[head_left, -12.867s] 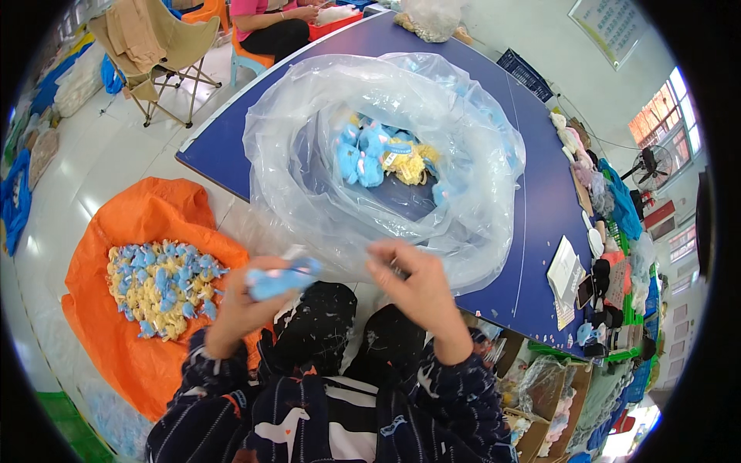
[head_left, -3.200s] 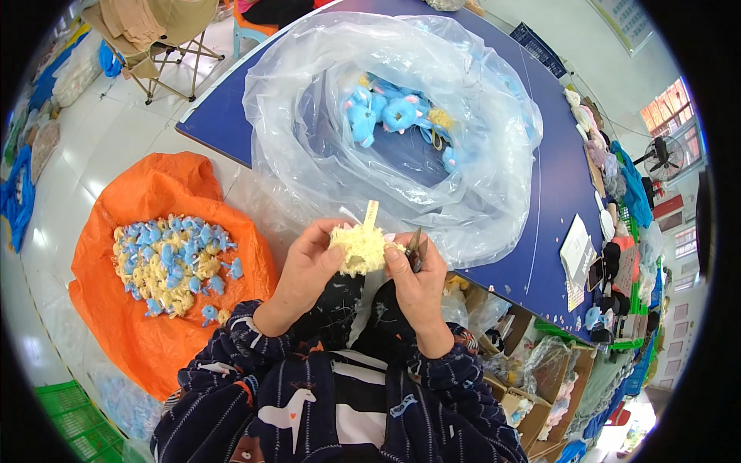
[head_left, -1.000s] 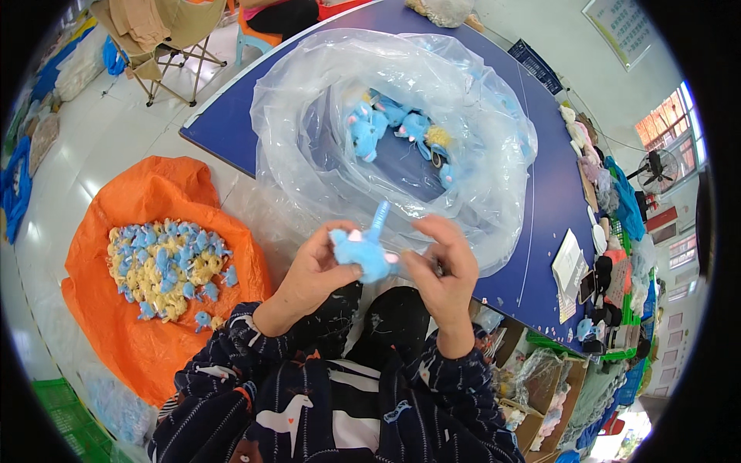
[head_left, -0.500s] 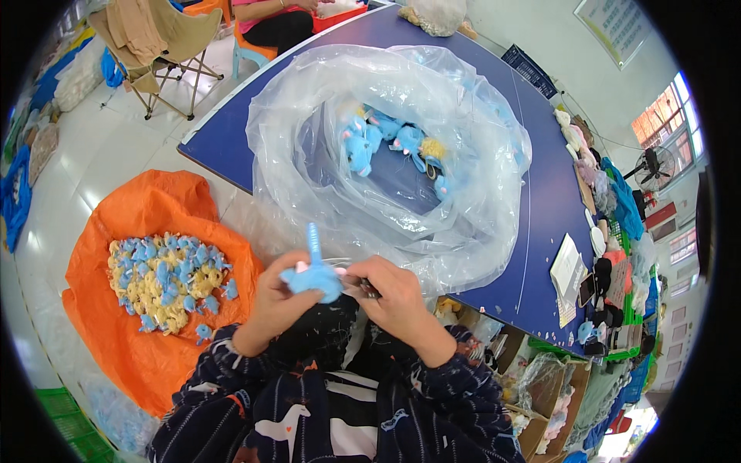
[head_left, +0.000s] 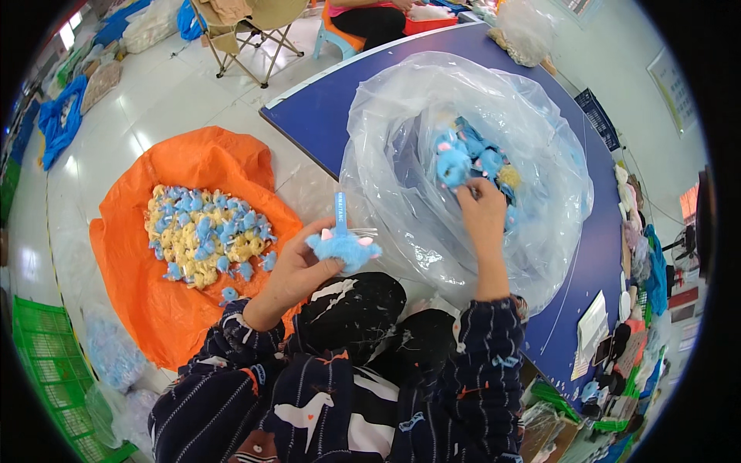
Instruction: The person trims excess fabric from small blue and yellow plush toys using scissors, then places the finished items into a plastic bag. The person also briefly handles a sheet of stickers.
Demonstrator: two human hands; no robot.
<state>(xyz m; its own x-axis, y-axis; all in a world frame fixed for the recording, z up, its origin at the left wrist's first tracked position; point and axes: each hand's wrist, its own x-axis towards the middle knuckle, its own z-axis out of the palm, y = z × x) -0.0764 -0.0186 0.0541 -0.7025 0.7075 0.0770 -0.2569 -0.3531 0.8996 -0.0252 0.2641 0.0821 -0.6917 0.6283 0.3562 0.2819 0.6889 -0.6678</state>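
Observation:
My left hand [head_left: 299, 266] pinches a small blue plush animal [head_left: 349, 249] with pink ears. A blue ribbon strap [head_left: 340, 212] stands up from it, and thin pale strands stick out to the right. My right hand [head_left: 485, 207] reaches into a large clear plastic bag [head_left: 374, 166] on the table. Its fingers are drawn together against several blue plush animals [head_left: 453, 163] lying inside; what they grip, if anything, is hidden. A yellow fluffy piece [head_left: 509, 177] lies among those plush animals, just right of my fingers.
An orange sack [head_left: 123, 255] on the floor at left holds a heap of small blue and yellow plush pieces [head_left: 204, 231]. The blue table [head_left: 309, 116] edge runs beside the bag. Green crates [head_left: 46, 347] stand lower left; a folding chair [head_left: 262, 19] and a seated person are behind.
My right hand has left the plush, where it held a small dark tool, and moved right and forward into the bag. The left hand keeps the plush. The whole view has shifted.

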